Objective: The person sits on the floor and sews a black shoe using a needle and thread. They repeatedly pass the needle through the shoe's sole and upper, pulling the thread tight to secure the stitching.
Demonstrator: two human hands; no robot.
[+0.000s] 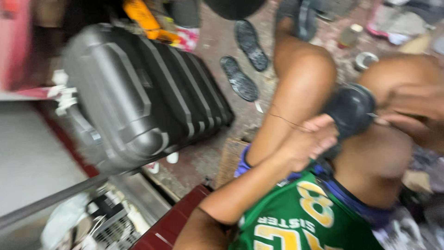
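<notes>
Head view, heavily blurred, looks down past a green jersey with yellow lettering onto bare knees and a dirty concrete floor. At about three o'clock a round black object, dome-shaped and too blurred to name more closely, sits between the two knees. The left hand has its fingers curled against the object's lower left edge, touching it; a thin dark thread runs just beside that hand. The right hand comes in from the three o'clock edge with fingers drawn together at the object's right side, apparently pinching something small there, though I cannot tell what. At nine o'clock a black ribbed hard-shell suitcase lies tilted. Toward twelve o'clock a pair of dark sandals rests on the floor.
</notes>
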